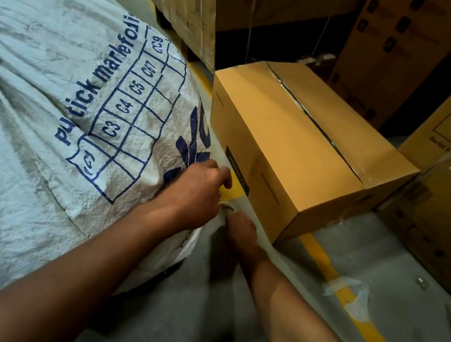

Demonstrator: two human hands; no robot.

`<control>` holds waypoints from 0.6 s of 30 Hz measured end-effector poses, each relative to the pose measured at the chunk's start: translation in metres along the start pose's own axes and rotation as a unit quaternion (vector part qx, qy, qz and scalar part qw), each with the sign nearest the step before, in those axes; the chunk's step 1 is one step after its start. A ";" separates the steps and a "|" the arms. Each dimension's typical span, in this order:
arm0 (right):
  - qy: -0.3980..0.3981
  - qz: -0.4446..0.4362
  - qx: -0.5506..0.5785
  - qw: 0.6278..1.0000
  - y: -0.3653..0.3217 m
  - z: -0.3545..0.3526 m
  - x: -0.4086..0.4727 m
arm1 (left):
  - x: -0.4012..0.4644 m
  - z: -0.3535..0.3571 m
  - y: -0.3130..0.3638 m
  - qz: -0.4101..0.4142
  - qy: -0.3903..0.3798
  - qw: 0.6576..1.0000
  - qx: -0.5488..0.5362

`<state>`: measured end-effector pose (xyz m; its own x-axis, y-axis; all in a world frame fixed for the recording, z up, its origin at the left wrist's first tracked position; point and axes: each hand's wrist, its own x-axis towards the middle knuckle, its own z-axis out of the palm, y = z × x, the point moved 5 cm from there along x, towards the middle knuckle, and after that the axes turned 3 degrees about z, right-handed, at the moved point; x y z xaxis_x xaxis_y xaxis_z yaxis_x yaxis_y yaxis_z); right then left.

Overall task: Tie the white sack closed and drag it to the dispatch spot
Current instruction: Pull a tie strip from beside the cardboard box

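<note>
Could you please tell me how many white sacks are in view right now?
1: the white sack fills the left of the view, beside the cardboard box. Others could be hidden behind it.

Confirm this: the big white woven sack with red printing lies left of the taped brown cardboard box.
Wrong in one respect: the head view shows the big white woven sack printed in blue, not red. It does lie left of the taped brown cardboard box.

A warehouse — stacked cardboard cartons [276, 3] on every side, a yellow floor line [365, 328] on bare concrete.
</note>
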<state>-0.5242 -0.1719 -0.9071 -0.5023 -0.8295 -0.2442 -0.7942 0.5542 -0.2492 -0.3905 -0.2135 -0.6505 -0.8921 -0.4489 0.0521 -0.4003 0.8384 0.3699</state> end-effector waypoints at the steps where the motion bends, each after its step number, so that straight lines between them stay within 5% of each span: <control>1: 0.005 0.001 0.002 1.000 0.003 -0.001 -0.002 | 0.000 0.000 0.000 -0.001 0.001 1.000 0.000; 12: 0.076 0.183 0.193 0.961 0.002 -0.088 -0.003 | 0.004 0.000 -0.003 -0.011 0.004 1.000 0.003; 18: 0.165 0.162 0.202 0.952 -0.032 -0.170 -0.005 | 0.004 -0.001 0.000 -0.036 -0.007 0.999 -0.010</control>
<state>-0.5538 -0.1971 -0.7388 -0.8312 -0.5504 -0.0783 -0.4165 0.7098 -0.5680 -0.3932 -0.2158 -0.6495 -0.8642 -0.5030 0.0114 -0.4593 0.7981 0.3900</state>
